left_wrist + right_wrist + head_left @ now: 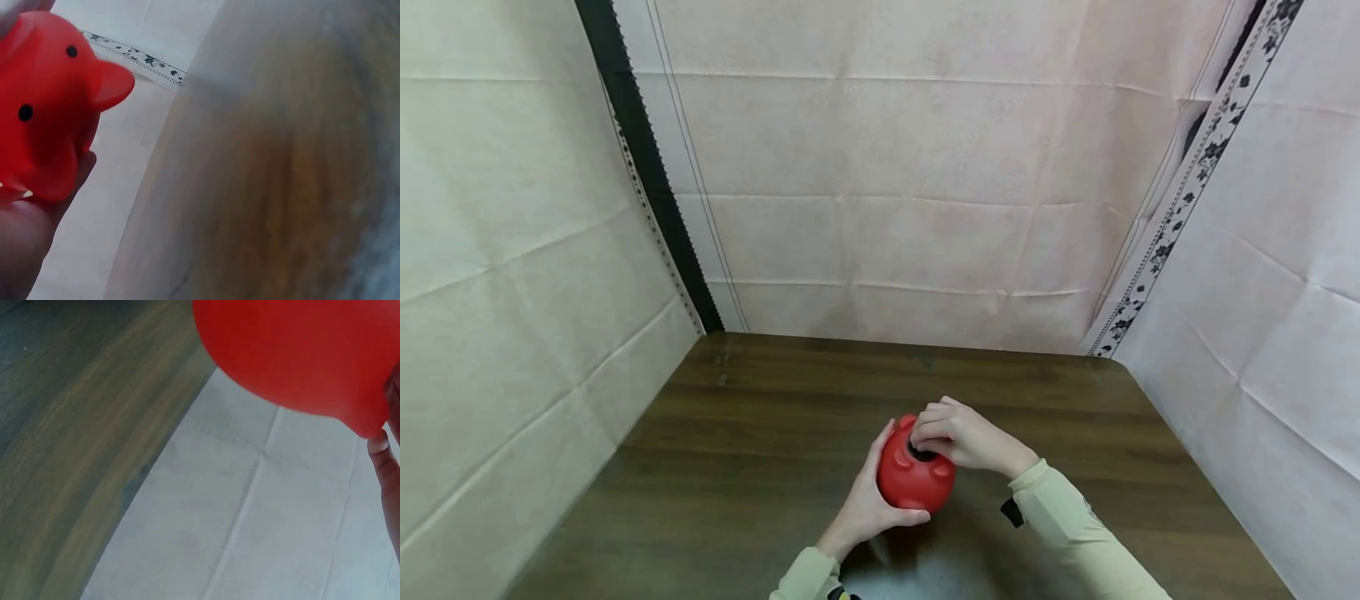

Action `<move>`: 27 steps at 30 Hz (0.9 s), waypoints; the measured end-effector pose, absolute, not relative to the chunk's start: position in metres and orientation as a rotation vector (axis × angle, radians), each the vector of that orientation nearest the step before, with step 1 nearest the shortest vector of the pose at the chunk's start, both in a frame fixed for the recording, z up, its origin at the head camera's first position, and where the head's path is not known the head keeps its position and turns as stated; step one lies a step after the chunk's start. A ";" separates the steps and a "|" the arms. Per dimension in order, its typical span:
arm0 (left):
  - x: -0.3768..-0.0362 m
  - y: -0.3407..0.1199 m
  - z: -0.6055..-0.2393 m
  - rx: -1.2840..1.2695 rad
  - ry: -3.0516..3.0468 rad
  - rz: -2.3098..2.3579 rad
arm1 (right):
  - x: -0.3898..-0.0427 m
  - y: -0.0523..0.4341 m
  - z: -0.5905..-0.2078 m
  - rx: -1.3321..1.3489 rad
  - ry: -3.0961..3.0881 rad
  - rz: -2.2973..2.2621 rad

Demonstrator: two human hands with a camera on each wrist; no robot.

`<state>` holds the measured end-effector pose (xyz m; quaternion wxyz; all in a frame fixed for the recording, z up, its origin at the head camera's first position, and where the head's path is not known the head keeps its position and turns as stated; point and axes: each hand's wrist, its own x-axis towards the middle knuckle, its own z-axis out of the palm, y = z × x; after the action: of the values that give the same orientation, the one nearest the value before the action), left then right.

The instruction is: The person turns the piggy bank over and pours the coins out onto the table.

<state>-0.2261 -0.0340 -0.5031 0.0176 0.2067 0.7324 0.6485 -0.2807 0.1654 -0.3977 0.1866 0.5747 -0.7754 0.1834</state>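
A round red piggy bank (916,477) is held above the table, its underside with small stubby feet and a round black plug (921,451) turned up. My left hand (867,508) grips it from the left, thumb along the near side and fingers round the far side. From the right, my right hand (958,433) has its bent fingers at the plug and covers part of it. In the left wrist view the piggy bank (53,94) shows two black eye dots and pointed ears. Its smooth red side (300,356) fills the top of the right wrist view.
The brown wooden table (760,433) stretches under both hands. Creased white cloth (887,183) hangs behind it, with more on the left (512,250) and right (1262,275). A flower-patterned border (1180,196) runs down the right corner.
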 end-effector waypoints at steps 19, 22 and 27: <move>-0.225 -0.025 -0.500 0.520 2.407 2.049 | -0.272 0.159 -0.394 1.380 -2.209 0.191; -0.225 -0.025 -0.500 0.507 2.395 2.051 | -0.272 0.159 -0.393 1.377 -2.216 0.206; -0.223 -0.026 -0.497 0.487 2.373 2.075 | -0.273 0.159 -0.388 1.356 -2.231 0.315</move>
<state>-0.2231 -0.0265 -0.4965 -0.0241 0.1526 0.7438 0.6503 -0.2730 0.1593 -0.3881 0.2530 0.4987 -0.8208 0.1160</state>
